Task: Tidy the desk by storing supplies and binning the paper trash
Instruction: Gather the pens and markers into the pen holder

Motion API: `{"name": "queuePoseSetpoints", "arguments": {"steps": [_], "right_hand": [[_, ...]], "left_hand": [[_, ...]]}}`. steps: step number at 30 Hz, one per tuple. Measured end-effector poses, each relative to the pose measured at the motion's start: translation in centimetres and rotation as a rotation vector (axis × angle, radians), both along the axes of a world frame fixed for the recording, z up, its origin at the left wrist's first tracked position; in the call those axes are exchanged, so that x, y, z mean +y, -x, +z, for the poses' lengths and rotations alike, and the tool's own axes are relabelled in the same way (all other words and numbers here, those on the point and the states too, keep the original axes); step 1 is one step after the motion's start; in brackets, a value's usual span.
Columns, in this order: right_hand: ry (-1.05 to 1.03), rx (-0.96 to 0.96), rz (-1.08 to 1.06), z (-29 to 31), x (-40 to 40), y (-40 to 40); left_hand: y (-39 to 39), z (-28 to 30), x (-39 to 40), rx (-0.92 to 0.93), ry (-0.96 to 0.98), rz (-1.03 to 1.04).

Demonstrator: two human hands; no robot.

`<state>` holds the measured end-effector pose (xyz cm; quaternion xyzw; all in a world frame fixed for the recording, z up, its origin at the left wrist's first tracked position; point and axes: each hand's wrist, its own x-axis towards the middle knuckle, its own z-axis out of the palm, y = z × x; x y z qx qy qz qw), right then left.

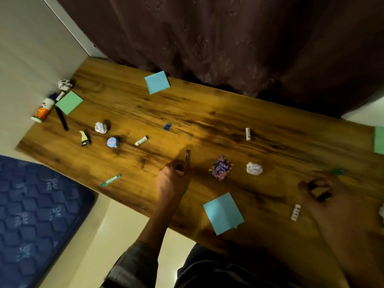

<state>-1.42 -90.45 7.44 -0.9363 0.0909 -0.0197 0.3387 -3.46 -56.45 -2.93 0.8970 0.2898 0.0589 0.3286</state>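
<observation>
The left hand pinches a thin dark flat thing upright on the desk, just left of the Gems packet. The blurred right hand hovers right of the packet, fingers curled; whether it holds anything I cannot tell. Best to gather the nearest litter first: the paper ball just right of the packet, another far left. No bin or storage box shows.
</observation>
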Motion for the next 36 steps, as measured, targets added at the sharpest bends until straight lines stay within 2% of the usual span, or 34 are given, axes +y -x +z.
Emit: {"name": "queuePoseSetpoints", "arguments": {"steps": [6, 8, 11, 14, 19, 23, 30, 33, 36], "right_hand": [[0.048, 0.174, -0.323, -5.6, -6.7, -6.3], [0.041, 0.185, -0.396, -7.1, -8.4, -7.5], [-0.110, 0.259, -0.507, -8.6, -9.6, -8.9], [-0.103, 0.286, -0.556, -9.1, -9.7, -9.4], [-0.263, 0.333, -0.686, -9.2, -8.6, -10.0], [-0.367, 0.404, -0.757, -9.8, -8.7, -10.1], [-0.455, 0.406, -0.790, -9.9, -10.1, -8.5], [-0.543, 0.329, -0.759, -9.5, -10.7, -6.4], [-0.577, 0.193, -0.682, -6.7, -10.0, -3.3]], "left_hand": [[-4.1, -1.6, 3.0, 0.225, -0.163, -0.185], [-4.9, -2.5, 3.4, 0.232, -0.109, -0.192], [-5.4, -3.6, 3.9, 0.236, -0.009, -0.183], [-5.2, -4.0, 3.8, 0.212, -0.032, -0.212], [-4.7, -3.7, 4.0, 0.177, -0.066, -0.207], [-4.3, -2.5, 3.0, 0.192, -0.097, -0.216], [-3.6, 1.1, -0.1, 0.058, -0.063, -0.253], [-3.3, 2.6, -2.2, 0.058, 0.011, -0.266], [-3.1, 4.1, -4.7, 0.051, 0.121, -0.352]]}}
